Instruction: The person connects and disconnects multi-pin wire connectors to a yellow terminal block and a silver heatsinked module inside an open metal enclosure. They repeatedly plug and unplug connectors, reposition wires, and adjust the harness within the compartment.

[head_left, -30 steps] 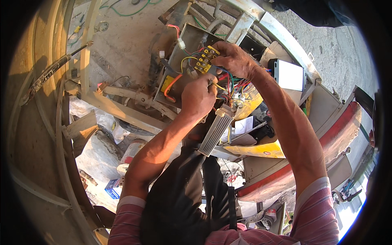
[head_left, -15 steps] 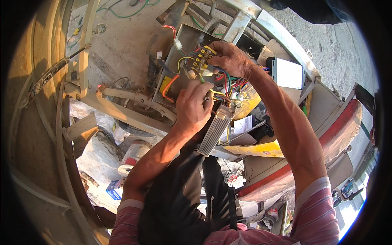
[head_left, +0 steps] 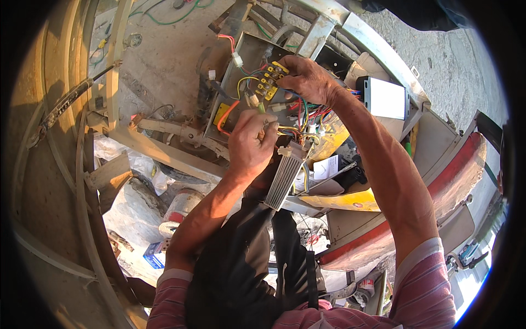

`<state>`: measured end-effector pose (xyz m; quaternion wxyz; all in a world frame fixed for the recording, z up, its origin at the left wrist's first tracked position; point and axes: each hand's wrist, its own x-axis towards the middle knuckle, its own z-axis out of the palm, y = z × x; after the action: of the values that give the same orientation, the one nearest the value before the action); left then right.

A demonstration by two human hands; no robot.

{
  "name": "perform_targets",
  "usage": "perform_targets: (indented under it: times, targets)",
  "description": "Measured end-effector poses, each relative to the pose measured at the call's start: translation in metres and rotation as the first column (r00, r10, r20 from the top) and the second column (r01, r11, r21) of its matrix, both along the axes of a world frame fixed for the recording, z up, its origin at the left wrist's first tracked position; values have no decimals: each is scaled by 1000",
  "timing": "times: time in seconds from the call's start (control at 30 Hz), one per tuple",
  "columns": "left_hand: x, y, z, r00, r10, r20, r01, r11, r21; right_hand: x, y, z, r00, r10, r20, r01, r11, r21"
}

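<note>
My right hand [head_left: 307,78] grips a yellow terminal block [head_left: 269,80] with brass screws, held up over an open grey metal box [head_left: 245,66]. Coloured wires [head_left: 307,112] run from the block down into a tangle below it. My left hand [head_left: 250,141] is closed around a thin tool with a green tip [head_left: 262,109], just under the block. A ribbed silver controller [head_left: 284,176] hangs right of my left wrist.
A white rectangular module [head_left: 386,98] sits to the right on the vehicle frame. A yellow panel [head_left: 350,198] and a red body edge [head_left: 455,181] lie lower right. Metal frame bars [head_left: 164,151], a white sack [head_left: 131,197] and a small blue box [head_left: 154,254] are at left.
My left hand has drawn down and left, away from the terminal block, with the tool still in it. My right hand keeps the block in about the same place.
</note>
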<state>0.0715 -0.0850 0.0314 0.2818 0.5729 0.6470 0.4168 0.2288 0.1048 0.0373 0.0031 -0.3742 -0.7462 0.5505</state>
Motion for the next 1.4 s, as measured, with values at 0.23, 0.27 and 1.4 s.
perform_targets:
  times: [0.23, 0.27, 1.4]
  targets:
    - [4, 4, -11, 696, 226, 682, -55, 963, -264, 2, 0, -4, 995, 92, 38, -96, 988, 119]
    - [6, 5, -12, 736, 246, 631, -68, 954, -292, 2, 0, -5, 999, 48, 9, -49, 998, 46]
    - [12, 37, -6, 908, 30, 418, 127, 931, -342, 2, -1, 3, 994, -100, -47, 100, 995, 5]
